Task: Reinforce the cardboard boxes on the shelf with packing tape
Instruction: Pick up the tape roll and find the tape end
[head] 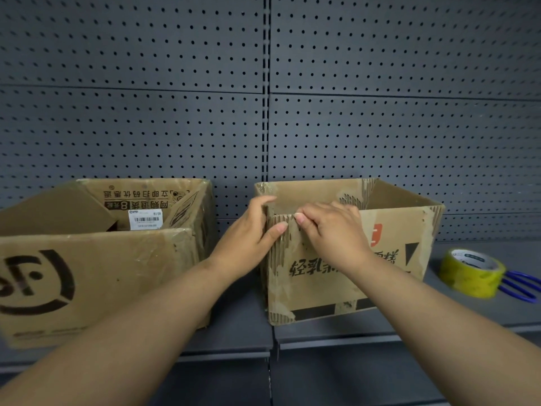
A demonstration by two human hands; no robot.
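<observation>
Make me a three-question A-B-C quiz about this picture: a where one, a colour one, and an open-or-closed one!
1. Where is the tape roll? A on the floor; B on the shelf; C hanging from a hook.
2. What colour are the scissors' handles? A red; B green; C blue.
3. The box the left hand grips is: A open on top; B taped shut; C squashed flat.
Answers: 1 B, resting there by the scissors. 2 C, blue loops behind the roll. 3 A, its inside walls show.
</observation>
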